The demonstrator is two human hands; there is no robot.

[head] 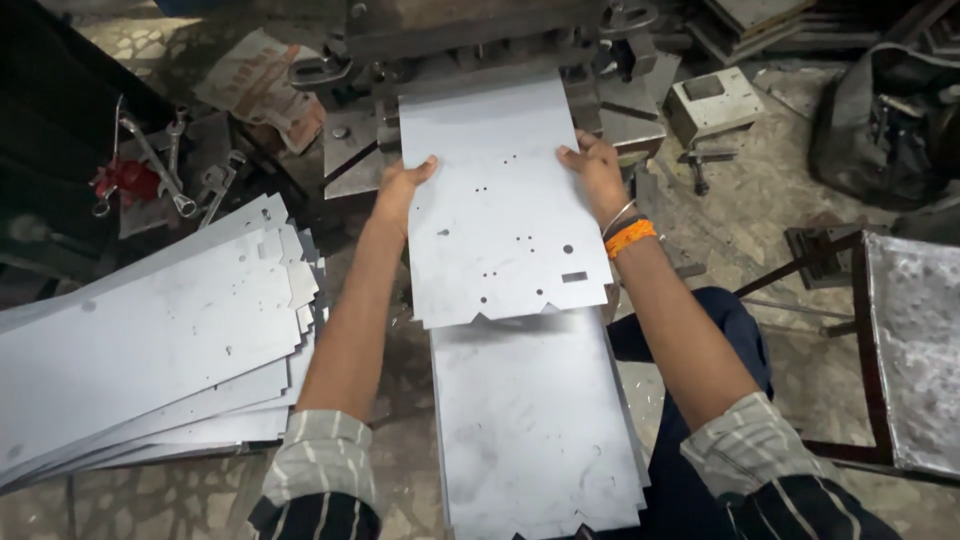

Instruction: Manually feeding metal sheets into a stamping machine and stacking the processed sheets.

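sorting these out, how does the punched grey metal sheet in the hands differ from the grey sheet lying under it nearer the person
The punched grey metal sheet is gripped at both side edges by the left hand and right hand; the lower grey sheet lies untouched. The held sheet shows round holes and a rectangular slot; the lower one looks nearly plain. The held sheet overlaps the lower one's far end. Both are flat, grey, with notched near edges.

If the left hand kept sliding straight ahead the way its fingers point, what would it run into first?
The left hand grips the left edge of the punched metal sheet, fingers pointing up toward the press. Straight on, it would likely meet the press's dark lower block first, though depth is hard to judge.
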